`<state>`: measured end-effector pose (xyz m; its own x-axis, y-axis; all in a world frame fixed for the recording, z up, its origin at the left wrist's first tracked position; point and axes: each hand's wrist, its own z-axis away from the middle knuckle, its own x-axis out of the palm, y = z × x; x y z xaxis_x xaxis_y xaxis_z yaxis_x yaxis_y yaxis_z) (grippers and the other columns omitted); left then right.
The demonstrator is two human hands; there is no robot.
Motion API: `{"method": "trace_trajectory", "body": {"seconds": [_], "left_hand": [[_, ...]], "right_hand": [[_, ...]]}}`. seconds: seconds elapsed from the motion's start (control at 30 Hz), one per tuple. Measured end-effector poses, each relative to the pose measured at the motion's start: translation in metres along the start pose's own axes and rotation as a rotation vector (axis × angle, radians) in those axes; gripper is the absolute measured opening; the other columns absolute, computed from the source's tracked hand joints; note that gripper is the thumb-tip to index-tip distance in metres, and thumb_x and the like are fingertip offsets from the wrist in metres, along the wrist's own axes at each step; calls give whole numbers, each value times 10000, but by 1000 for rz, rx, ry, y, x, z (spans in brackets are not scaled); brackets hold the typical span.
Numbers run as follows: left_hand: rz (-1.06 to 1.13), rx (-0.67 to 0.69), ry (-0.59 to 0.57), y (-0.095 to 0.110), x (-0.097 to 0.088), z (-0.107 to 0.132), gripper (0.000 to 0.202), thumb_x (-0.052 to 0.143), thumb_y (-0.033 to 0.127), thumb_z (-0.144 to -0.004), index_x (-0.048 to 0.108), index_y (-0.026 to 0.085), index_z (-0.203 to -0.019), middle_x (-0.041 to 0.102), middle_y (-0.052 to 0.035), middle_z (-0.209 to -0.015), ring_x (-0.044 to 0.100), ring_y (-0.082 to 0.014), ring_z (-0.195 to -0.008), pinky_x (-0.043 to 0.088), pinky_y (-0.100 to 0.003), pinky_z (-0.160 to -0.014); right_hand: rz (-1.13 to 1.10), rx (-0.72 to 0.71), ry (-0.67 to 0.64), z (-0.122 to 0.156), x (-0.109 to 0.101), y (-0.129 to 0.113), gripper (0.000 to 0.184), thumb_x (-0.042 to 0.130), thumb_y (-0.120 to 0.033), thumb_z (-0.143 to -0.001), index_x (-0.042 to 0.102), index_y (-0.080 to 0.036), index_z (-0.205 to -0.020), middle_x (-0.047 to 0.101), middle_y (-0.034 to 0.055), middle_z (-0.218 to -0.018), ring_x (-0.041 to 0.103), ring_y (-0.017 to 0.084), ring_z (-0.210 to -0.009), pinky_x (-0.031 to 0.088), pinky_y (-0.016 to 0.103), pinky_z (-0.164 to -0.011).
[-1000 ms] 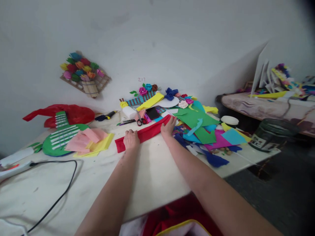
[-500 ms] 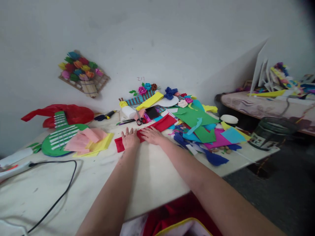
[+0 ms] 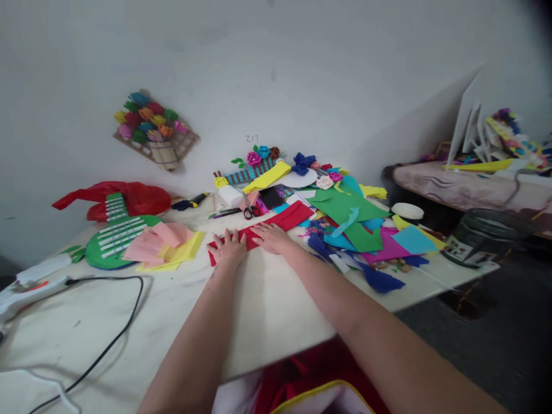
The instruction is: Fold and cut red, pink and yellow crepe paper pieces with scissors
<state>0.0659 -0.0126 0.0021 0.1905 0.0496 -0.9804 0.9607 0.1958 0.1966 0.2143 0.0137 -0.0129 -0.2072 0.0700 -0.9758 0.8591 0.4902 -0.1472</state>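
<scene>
The left hand (image 3: 228,247) is lying open and spread wide on the left end of the red strip (image 3: 295,217). The right hand (image 3: 271,237) is lying open and flat near its middle. Both are maybe pressing it smooth. The strip is lying across the middle of the counter (image 3: 276,305), with scissors (image 3: 250,213) sitting just past its far edge. Green paper (image 3: 340,204) is crowding the right side, while more room is showing toward the counter's near edge.

Tabletop (image 3: 280,310) open between forearms (image 3: 204,328); scissors (image 3: 251,213) behind red strip (image 3: 294,217), scraps (image 3: 361,237) rightward obstruct.
</scene>
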Motion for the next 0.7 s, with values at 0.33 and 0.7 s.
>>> {"method": "trace_trajectory", "body": {"seconds": [0.33,0.7], "left_hand": [[-10,-7,-40,-6,-6,6,590,162,556,-831,244,365,-1383,83,11,-1495,-1,-412,-1322,28,-645,-991],[-83,112,75,-13,6,3,591,171,395,-869,222,169,-1413,201,-47,-1472,-4,-254,-1360,12,-484,-1085]], "right_hand": [[15,47,-34,1,-1,-1,560,213,-522,-877,325,-282,-1370,242,-20,-1462,193,258,-1334,149,446,-1070],[12,59,-59,4,-5,-3,565,207,-510,-878,309,-273,-1380,220,-28,-1468,174,270,-1337,139,449,-1070]]}}
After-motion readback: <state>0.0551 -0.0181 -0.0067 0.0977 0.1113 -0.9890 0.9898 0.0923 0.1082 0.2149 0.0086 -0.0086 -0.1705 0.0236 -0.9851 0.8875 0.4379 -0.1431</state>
